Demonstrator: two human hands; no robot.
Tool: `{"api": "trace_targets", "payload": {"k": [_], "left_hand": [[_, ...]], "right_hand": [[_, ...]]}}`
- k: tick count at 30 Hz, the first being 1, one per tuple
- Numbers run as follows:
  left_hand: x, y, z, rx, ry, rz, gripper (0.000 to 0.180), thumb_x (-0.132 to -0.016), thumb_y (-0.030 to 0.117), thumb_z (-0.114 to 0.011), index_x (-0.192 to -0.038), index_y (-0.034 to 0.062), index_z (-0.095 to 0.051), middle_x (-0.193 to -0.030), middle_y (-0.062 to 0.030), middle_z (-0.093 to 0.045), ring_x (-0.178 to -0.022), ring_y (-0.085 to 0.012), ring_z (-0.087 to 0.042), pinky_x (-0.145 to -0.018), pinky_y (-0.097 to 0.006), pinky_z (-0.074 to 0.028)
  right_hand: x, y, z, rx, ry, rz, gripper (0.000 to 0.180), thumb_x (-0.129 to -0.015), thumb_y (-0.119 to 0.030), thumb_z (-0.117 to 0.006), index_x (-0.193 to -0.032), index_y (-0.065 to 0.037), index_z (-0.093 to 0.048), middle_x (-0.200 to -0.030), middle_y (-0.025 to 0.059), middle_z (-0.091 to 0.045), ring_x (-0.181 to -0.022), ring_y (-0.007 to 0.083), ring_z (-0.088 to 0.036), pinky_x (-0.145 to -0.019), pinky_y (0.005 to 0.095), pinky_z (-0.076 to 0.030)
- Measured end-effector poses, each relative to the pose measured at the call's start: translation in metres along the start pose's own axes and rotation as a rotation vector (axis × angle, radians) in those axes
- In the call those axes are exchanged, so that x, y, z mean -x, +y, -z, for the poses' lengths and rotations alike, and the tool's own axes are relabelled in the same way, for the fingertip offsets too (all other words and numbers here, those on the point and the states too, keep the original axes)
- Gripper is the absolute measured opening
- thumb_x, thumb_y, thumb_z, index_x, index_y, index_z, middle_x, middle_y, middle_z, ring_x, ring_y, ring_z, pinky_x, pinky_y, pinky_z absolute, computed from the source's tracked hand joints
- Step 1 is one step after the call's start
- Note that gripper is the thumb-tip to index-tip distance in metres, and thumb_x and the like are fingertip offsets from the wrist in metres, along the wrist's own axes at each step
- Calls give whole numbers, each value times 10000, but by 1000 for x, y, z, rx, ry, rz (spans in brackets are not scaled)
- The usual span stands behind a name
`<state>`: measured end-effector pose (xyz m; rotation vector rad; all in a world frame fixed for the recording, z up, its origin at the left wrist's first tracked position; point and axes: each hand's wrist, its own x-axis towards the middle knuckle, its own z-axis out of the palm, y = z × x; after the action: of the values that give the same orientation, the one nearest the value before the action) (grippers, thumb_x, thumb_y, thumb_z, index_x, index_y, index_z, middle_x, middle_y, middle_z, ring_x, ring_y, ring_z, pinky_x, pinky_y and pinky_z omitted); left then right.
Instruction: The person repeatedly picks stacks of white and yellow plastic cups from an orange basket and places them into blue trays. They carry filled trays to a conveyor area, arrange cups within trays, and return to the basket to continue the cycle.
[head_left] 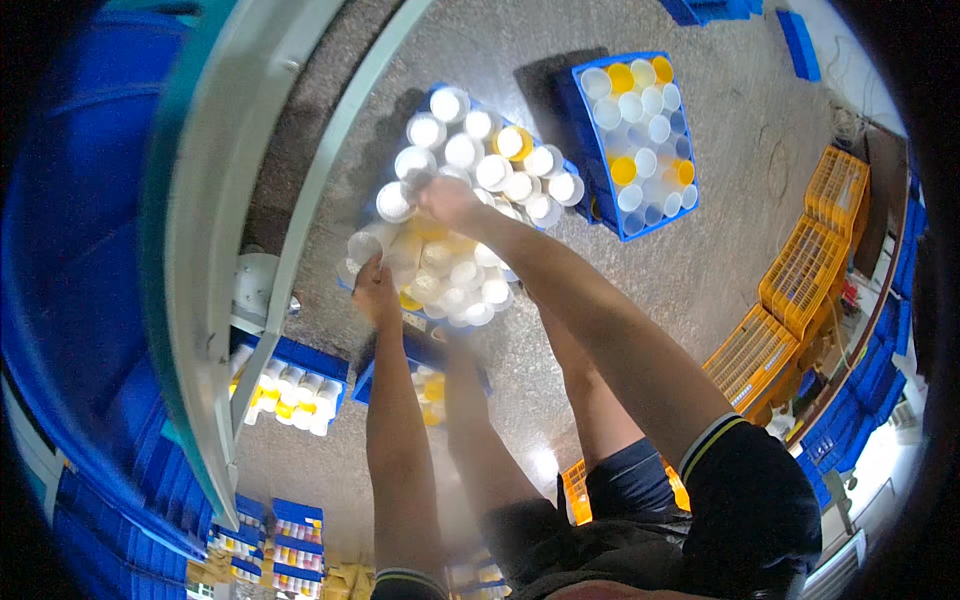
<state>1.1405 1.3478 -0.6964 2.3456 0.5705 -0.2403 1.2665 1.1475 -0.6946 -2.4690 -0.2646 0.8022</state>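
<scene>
In front of me a blue crate [440, 88] is packed with white and yellow plastic cups [462, 152], open ends up. My left hand [376, 292] is at the crate's left side, its fingers closed on the rim of a translucent cup [364, 246]. My right hand [450, 203] reaches across the cups to the left, close to a white cup [394, 202]. Motion smears its fingers, so I cannot tell whether they grip anything. Several pale and yellow cups [437, 258] between my hands are blurred too.
To the right stands another blue crate [630, 236] of white and yellow cups. Orange crates [800, 260] line the far right. A pale metal frame [300, 200] runs along the left. More cups in a blue crate [300, 352] stand lower left, on the grey floor [480, 400].
</scene>
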Motion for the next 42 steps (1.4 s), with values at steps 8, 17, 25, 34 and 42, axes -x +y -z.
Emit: {"api": "trace_targets", "payload": {"k": [8,17,25,34,42], "left_hand": [[13,10,-30,399,-135,88,453,-792,124,-746,-1223,40,-635,-1133,-203,-634,-907,-339,-663,-762,-365,-577],[40,32,22,237,-236,133,521,-818,131,-695,-1304,17,-545,-1320,-243,-522,-1045,-344,-623,-857,-415,-527],[91,35,134,404,-178,280,413,-876,84,-679,-1267,5,-572,-1142,-180,-639,-990,-227,-645,-865,-329,-528],[112,64,208,645,-40,346,433,-912,46,-628,-1322,-12,-501,-1259,-168,-574,-1120,-246,-584,-943,-366,-499],[121,127,347,956,218,212,519,-995,343,-482,-1432,80,-391,-1398,-139,-501,-1305,-282,-469,-1102,-495,-336]], "right_hand": [[2,12,-28,142,-114,36,283,-917,-218,-478,-1021,-17,-647,-918,174,-708,-889,317,-695,-718,429,-566],[-4,-2,-47,336,7,69,449,-948,-222,-438,-1253,104,-492,-1013,216,-700,-846,335,-701,-758,410,-563],[2,-10,-33,307,-229,-79,390,-946,-151,-421,-1311,-60,-521,-1399,241,-479,-943,313,-682,-753,411,-569],[26,-23,-11,483,-106,156,428,-928,-136,-459,-1347,-49,-473,-1460,241,-411,-1039,287,-648,-760,376,-575],[81,-26,9,345,-69,7,434,-926,-108,-472,-1355,-44,-446,-1401,222,-436,-1123,331,-592,-838,382,-560]]}}
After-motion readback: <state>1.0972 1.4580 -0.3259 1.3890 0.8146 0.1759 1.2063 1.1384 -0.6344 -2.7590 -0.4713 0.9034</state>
